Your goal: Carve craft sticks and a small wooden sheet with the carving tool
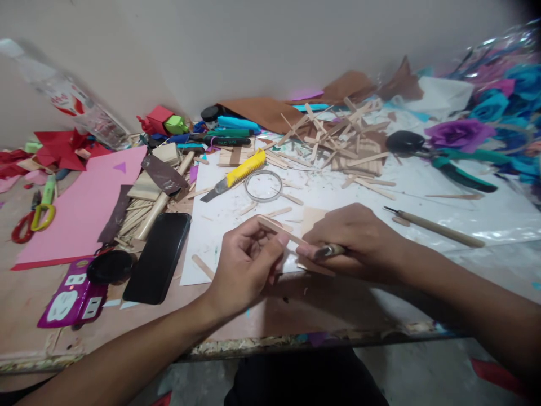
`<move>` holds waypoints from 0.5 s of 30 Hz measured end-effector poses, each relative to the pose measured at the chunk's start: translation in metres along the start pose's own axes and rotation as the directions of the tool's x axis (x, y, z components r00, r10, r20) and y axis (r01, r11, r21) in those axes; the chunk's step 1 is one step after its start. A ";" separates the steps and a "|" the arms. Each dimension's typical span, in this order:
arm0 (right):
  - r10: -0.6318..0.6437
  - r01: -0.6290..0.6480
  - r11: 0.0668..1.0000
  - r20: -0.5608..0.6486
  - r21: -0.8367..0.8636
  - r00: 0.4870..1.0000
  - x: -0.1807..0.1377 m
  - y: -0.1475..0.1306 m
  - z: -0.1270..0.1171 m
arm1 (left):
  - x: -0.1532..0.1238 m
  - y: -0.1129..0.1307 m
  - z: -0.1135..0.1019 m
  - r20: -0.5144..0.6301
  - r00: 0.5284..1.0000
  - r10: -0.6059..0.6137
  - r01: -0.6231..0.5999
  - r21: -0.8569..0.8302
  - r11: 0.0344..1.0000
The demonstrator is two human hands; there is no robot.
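We are pinching a wooden stick point(276, 227) in our left hand point(247, 268), our right hand point(353, 239) gripping a small carving tool point(329, 251) over the worktop point(296, 316).

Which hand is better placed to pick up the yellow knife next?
Probably the left hand: the yellow knife lies up on its side. The right hand grips a small tool, though the left pinches a wooden stick.
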State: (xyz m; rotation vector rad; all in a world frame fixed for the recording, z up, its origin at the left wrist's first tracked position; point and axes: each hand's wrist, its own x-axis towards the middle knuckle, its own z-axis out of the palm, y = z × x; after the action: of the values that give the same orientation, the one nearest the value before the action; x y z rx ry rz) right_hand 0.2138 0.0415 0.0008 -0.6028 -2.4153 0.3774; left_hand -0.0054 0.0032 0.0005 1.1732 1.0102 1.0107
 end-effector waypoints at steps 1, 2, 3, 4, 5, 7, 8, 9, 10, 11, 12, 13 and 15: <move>-0.001 0.001 1.000 0.026 0.009 1.000 0.000 0.000 0.001 | 0.000 0.000 0.000 0.010 1.000 -0.001 0.001 0.012 1.000; -0.001 0.000 1.000 0.048 0.016 0.999 0.000 -0.001 0.001 | 0.000 0.000 -0.001 0.020 1.000 0.000 0.000 0.025 1.000; -0.001 0.000 1.000 0.064 0.018 0.998 0.001 -0.001 0.002 | 0.000 0.000 -0.001 0.024 1.000 0.005 -0.006 0.037 0.999; -0.008 0.007 1.000 0.073 0.015 0.997 0.001 -0.001 0.003 | 0.000 -0.001 -0.001 0.024 1.000 0.010 -0.011 0.052 0.999; -0.015 0.015 1.000 0.081 0.009 0.997 0.001 -0.001 0.004 | 0.000 -0.001 -0.001 0.021 1.000 0.015 -0.016 0.066 0.998; -0.035 0.035 0.999 0.087 0.000 0.996 0.001 -0.001 0.005 | 0.000 -0.001 -0.002 0.019 1.000 0.015 -0.017 0.084 0.996; -0.043 0.043 0.999 0.074 0.006 0.996 0.001 -0.001 0.005 | 0.000 -0.002 -0.002 0.025 1.000 0.007 -0.009 0.088 0.996; -0.038 0.037 0.999 0.054 0.020 0.998 0.001 -0.001 0.005 | 0.001 -0.002 -0.002 0.034 0.999 -0.005 0.003 0.086 0.996; -0.013 0.012 0.999 0.034 0.040 0.999 0.002 -0.002 0.005 | 0.001 -0.002 -0.003 0.044 0.999 -0.023 0.019 0.080 0.997; 0.024 -0.025 0.998 0.011 0.064 1.000 0.002 -0.003 0.004 | 0.001 -0.003 -0.003 0.054 0.998 -0.041 0.037 0.069 0.997; 0.074 -0.072 0.994 -0.011 0.088 0.997 0.003 -0.005 0.003 | 0.002 -0.003 -0.003 0.063 0.996 -0.058 0.055 0.057 0.997; 0.138 -0.135 0.985 -0.024 0.105 0.990 0.003 -0.006 0.002 | 0.002 -0.003 -0.003 0.072 0.995 -0.072 0.069 0.047 0.997; 0.281 -0.274 0.954 -0.040 0.121 0.959 0.005 -0.010 0.001 | 0.002 -0.002 -0.002 0.097 0.991 -0.095 0.092 0.032 0.995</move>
State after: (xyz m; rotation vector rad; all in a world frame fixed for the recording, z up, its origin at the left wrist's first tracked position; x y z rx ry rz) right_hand 0.2065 0.0350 0.0068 -0.8928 -2.2401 0.6028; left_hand -0.0066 0.0049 -0.0021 1.1754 0.9942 0.8600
